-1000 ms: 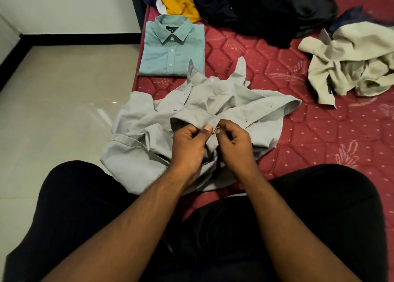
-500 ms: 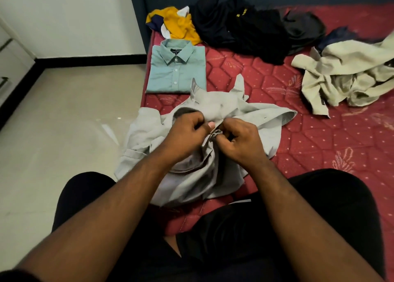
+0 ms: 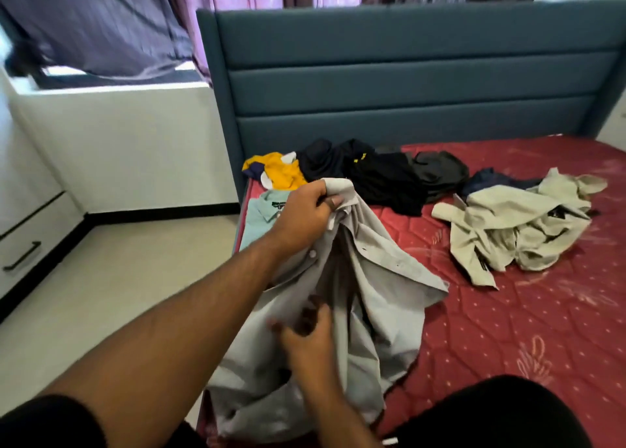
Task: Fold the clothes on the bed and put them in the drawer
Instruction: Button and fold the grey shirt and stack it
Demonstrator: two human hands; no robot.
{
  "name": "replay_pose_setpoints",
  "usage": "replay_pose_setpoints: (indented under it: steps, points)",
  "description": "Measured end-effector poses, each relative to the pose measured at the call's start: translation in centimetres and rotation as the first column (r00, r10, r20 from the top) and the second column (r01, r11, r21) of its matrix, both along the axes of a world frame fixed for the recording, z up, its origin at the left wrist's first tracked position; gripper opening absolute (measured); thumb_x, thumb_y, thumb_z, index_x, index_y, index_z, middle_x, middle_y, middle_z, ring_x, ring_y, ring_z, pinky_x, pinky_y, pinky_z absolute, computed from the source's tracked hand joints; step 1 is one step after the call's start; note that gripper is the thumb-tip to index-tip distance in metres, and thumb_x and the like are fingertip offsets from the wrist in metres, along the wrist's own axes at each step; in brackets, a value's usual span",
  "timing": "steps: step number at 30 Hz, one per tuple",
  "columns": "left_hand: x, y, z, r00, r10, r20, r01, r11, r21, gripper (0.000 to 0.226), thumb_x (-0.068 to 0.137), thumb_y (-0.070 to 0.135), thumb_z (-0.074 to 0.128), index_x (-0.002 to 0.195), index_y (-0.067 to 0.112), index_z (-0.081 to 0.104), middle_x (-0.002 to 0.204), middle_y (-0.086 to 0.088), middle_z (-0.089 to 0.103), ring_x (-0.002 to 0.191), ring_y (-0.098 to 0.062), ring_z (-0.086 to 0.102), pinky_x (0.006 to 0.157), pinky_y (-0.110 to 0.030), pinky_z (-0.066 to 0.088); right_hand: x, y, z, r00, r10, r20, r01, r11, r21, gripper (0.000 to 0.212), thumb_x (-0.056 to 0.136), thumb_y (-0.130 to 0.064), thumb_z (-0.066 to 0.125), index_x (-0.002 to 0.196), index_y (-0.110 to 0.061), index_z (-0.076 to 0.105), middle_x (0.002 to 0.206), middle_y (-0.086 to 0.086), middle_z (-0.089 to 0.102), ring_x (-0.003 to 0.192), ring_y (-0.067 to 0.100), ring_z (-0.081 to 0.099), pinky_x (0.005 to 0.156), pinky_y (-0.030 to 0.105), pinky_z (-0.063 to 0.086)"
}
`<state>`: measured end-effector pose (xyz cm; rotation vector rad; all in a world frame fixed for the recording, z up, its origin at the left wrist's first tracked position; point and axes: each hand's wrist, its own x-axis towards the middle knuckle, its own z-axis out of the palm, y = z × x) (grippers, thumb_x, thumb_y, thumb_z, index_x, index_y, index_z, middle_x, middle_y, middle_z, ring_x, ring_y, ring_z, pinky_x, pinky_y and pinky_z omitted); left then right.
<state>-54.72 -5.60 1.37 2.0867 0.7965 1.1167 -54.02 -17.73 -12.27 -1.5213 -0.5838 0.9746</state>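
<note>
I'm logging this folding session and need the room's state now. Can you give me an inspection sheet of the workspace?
Surface: red quilted mattress, mostly bare at right.
Job's things: grey shirt lifted at its collar end, unfolded; folded teal shirt behind it; drawer closed, at left.
Clutter: beige garment crumpled; dark clothes pile; yellow garment.
Grippers: left hand grips the grey shirt's collar; right hand is blurred at the shirt's front.
Cables: nothing seen.
Surroundings: blue headboard, purple curtains, pale floor.
</note>
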Motion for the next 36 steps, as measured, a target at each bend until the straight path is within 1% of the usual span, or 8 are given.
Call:
replay_pose_setpoints:
  steps: [8, 11, 15, 18, 23, 26, 29, 36]
  points:
    - [-2.1, 6.0, 12.2, 0.904, 0.367, 0.219, -0.372, 0.928, -0.02, 0.027, 0.091, 0.011, 0.06, 0.116, 0.006, 0.069, 0.112, -0.008, 0.071, 0.105, -0.019, 0.064, 0.093, -0.029, 0.05, 13.3, 2.2, 10.9, 0.921, 0.255, -0.294, -0.259, 0.966, 0.026, 0.018, 0.096, -0.013, 0.051, 0.11, -0.01, 0.063, 0.112, 0.016, 0.064, 0.091, 0.023, 0.067, 0.081, 0.034, 0.051]
    - [-5.8, 5.9, 13.7, 0.838, 0.5, 0.22, -0.506, 0.862, -0.035, 0.026, 0.095, 0.017, 0.058, 0.115, 0.005, 0.068, 0.112, -0.01, 0.07, 0.105, -0.025, 0.063, 0.09, -0.032, 0.048, 21.6, 3.1, 22.1, 0.904, 0.407, 0.133, -0.407, 0.913, -0.026, 0.025, 0.083, -0.025, 0.062, 0.1, -0.009, 0.07, 0.097, 0.015, 0.072, 0.077, 0.022, 0.07, 0.063, 0.031, 0.056]
    - [-9.1, 3.4, 7.4, 0.822, 0.551, 0.146, -0.547, 0.834, -0.065, 0.024, 0.097, 0.017, 0.055, 0.111, 0.001, 0.066, 0.105, -0.012, 0.067, 0.099, -0.028, 0.061, 0.077, -0.027, 0.04, 22.3, 6.5, 27.7, 0.194, 0.475, 0.858, -0.227, 0.873, -0.431, 0.024, 0.083, -0.039, 0.072, 0.09, -0.016, 0.07, 0.086, -0.001, 0.069, 0.081, 0.015, 0.063, 0.07, 0.027, 0.049]
    - [-11.8, 2.4, -1.9, 0.784, 0.614, 0.09, -0.581, 0.778, -0.238, 0.024, 0.096, 0.017, 0.056, 0.111, 0.002, 0.068, 0.108, -0.014, 0.068, 0.102, -0.03, 0.062, 0.071, -0.021, 0.043, 18.0, 7.7, 21.2, -0.335, 0.072, 0.939, -0.064, 0.993, -0.099, 0.024, 0.086, -0.038, 0.062, 0.094, -0.017, 0.067, 0.094, 0.008, 0.062, 0.09, 0.032, 0.06, 0.077, 0.038, 0.048]
    - [-17.6, -0.9, -18.2, 0.724, 0.577, -0.379, -0.679, 0.498, -0.539, 0.025, 0.091, 0.018, 0.064, 0.111, 0.004, 0.065, 0.113, -0.023, 0.065, 0.108, -0.04, 0.059, 0.085, -0.041, 0.045, 9.3, -0.3, -2.2, 0.298, 0.389, 0.872, -0.118, 0.921, -0.371, 0.041, 0.088, -0.039, 0.056, 0.124, -0.02, 0.056, 0.121, 0.01, 0.059, 0.109, 0.03, 0.057, 0.088, 0.043, 0.048]
    - [-17.7, -2.7, -20.2, 0.538, 0.692, -0.482, -0.806, 0.59, -0.053, 0.045, 0.085, 0.016, 0.065, 0.129, 0.015, 0.055, 0.128, -0.018, 0.054, 0.113, -0.042, 0.053, 0.09, -0.049, 0.044, 9.9, -2.9, -9.4, 0.278, 0.518, 0.809, -0.035, 0.847, -0.531, 0.071, 0.074, -0.031, 0.062, 0.141, -0.021, 0.041, 0.136, 0.013, 0.046, 0.119, 0.036, 0.049, 0.099, 0.046, 0.04]
    - [-14.4, -3.2, -20.3, 0.876, 0.327, -0.353, -0.171, 0.897, 0.407, 0.04, 0.076, 0.012, 0.058, 0.115, 0.011, 0.065, 0.109, -0.011, 0.067, 0.098, -0.034, 0.065, 0.083, -0.042, 0.051, 10.8, -2.5, -8.8, 0.303, 0.48, 0.823, -0.1, 0.875, -0.474, 0.071, 0.068, -0.035, 0.072, 0.134, -0.025, 0.047, 0.133, 0.006, 0.046, 0.117, 0.031, 0.051, 0.093, 0.046, 0.043]
    - [-11.6, -1.3, -21.1, 0.549, 0.027, -0.836, 0.02, 0.999, 0.046, 0.031, 0.083, 0.043, 0.068, 0.106, 0.023, 0.063, 0.107, -0.001, 0.058, 0.108, -0.024, 0.054, 0.088, -0.036, 0.039, 11.2, -4.0, -8.3, -0.082, 0.636, 0.767, 0.052, 0.771, -0.634, 0.029, 0.085, -0.043, 0.051, 0.108, -0.026, 0.059, 0.113, 0.0, 0.064, 0.111, 0.026, 0.057, 0.094, 0.04, 0.035]
